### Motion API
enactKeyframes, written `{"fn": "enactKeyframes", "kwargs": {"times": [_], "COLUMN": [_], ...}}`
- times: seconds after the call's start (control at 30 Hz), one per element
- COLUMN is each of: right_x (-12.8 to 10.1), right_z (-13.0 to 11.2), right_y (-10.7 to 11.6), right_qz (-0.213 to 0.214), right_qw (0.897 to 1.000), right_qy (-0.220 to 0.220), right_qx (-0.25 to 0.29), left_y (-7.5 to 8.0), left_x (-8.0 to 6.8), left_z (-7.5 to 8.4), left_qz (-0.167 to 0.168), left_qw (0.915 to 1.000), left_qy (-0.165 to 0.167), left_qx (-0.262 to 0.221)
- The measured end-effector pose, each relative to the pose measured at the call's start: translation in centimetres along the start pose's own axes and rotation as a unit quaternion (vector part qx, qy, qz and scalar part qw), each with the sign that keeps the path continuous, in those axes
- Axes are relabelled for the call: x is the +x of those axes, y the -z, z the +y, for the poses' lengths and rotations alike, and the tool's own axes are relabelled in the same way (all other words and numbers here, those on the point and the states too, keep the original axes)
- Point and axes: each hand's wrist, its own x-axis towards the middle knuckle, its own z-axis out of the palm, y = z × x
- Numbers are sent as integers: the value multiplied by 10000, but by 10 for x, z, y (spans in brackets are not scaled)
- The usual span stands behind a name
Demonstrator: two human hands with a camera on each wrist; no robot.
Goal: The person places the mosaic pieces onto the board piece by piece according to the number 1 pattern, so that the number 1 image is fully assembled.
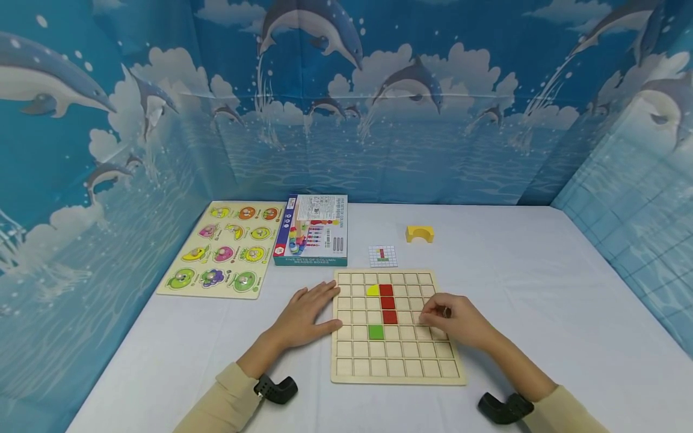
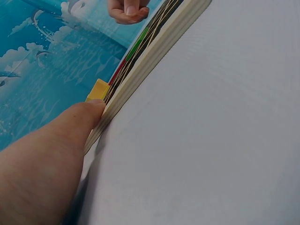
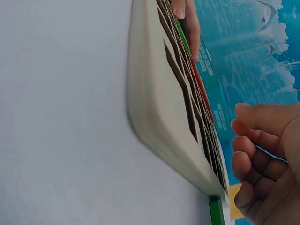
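Both wrists low; left hand [image 1: 307, 313] flat against the grid board's [image 1: 397, 368] left edge; right hand [image 1: 457, 322], fingers curled, whether round anything I cannot tell, sits just right of the red column [image 1: 387, 303].

Even, bright overhead light with soft shadows; the head view bends at its edges, and both wrist views blur close up.

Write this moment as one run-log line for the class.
left hand: flat, steadying grid board left edge | right hand: fingers curled over board's right side, contents unclear | board: one yellow, three red, one green tile
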Motion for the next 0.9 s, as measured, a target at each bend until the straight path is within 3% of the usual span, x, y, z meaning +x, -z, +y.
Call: {"fn": "enactKeyframes", "kwargs": {"times": [0.3, 0.9], "right_x": [-13, -28], "right_z": [9, 38], "right_y": [14, 46], "right_qz": [367, 797], "right_qw": [9993, 9934], "right_qy": [-83, -742], "right_qx": [18, -363], "left_y": [0, 0], "left_x": [0, 0], "left_z": [-1, -1], "left_qz": [-3, -33], "left_qw": [10000, 10000], "left_qy": [-11, 22], "left_qx": [2, 15]}}
